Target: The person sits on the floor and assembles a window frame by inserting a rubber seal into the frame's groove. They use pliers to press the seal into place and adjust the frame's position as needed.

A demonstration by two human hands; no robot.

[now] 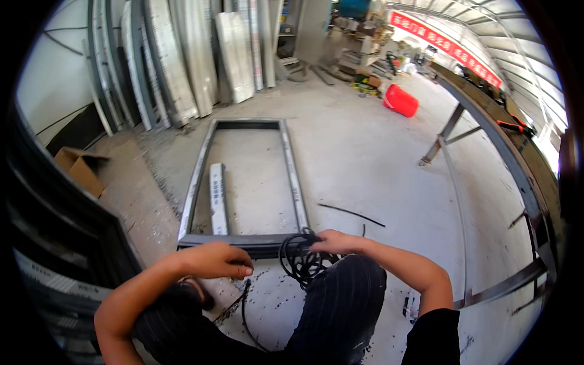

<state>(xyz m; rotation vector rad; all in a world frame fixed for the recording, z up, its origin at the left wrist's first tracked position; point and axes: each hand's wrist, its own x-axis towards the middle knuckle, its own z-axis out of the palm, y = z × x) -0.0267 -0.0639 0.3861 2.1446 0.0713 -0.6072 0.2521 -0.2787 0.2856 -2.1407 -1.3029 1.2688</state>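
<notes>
My right hand (334, 242) is closed on a loose coil of thin black rubber strip (299, 260), which hangs at the near right corner of a rectangular metal frame (196, 176). The frame lies flat on the floor, its near bar (243, 240) just beyond my hands. My left hand (220, 260) is in front of that bar at the left, its fingers curled inward; whether anything is in them is hidden. Below it, a black strip (244, 316) runs down toward my legs, its upper end near the fingertips. A short printed profile piece (218, 198) lies inside the frame.
Long metal profiles (234, 58) lean against the far left wall. Dark frames (73, 225) stand close on my left, near a cardboard box (79, 170). A steel-legged bench (511, 152) runs along the right. Cut black strips (351, 214) and a red bucket (400, 100) are on the floor.
</notes>
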